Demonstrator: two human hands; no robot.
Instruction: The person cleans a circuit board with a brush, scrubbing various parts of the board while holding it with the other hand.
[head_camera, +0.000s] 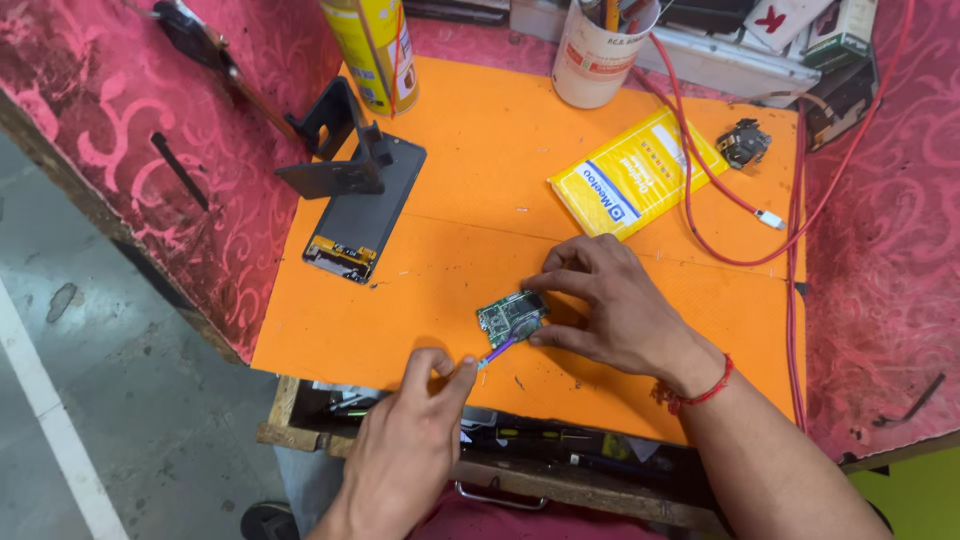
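Observation:
A small green circuit board (510, 317) lies on the orange mat (470, 200) near its front edge. My right hand (605, 305) rests on the mat and pins the board between thumb and fingers from the right side. My left hand (410, 445) pinches a thin purple-tipped tool (497, 351), whose tip touches the board's lower left edge. A red thread is tied around my right wrist.
A phone screen panel (365, 210) lies at the mat's left under a black stand (340, 150). A yellow packet (635, 172), a red cable (720, 190), a small black part (743, 143), a white cup (598, 45) and a yellow can (375, 50) sit behind. An open drawer (520, 450) is below.

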